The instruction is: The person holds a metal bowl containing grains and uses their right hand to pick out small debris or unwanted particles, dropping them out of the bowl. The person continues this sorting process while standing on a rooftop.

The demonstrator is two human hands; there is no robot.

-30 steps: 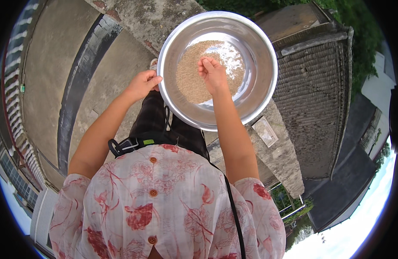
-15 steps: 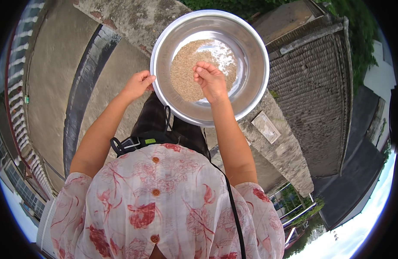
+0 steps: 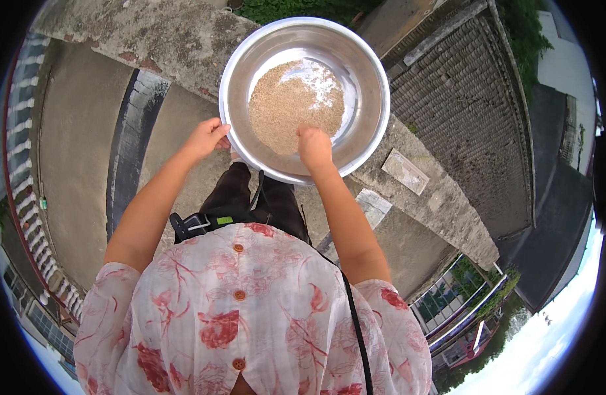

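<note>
1. The tan grain point(image 3: 283, 108) lies in a loose layer on the floor of the metal basin point(image 3: 367, 99), mostly toward the left and near side. At the far right the bright bottom shows through, with only scattered grains.
2. The right hand point(image 3: 315, 146) is inside the basin, at the near edge of the grain. Its fingers are curled under, tips hidden; I cannot tell whether they pinch any grain or press into it.
3. What has just changed: half a second ago this hand was farther in, over the middle of the layer, with its fingers bunched. It has drawn back toward the body, so the handling seems now to be centred on the near edge of the layer.
4. The left hand point(image 3: 207, 139) has thumb and fingers closed on the basin's left rim, as it did in the earlier views, which probably steadies it.
5. Behind the basin runs a rough masonry wall point(image 3: 184, 46), a pale rectangular slab point(image 3: 405, 172) lying on it to the right. Whether the wall bears the basin's weight is unclear.
6. Farther out are a tiled roof point(image 3: 464, 118) at right, greenery point(image 3: 296, 9) beyond, and a white balustrade point(image 3: 28, 164) at far left.
</note>
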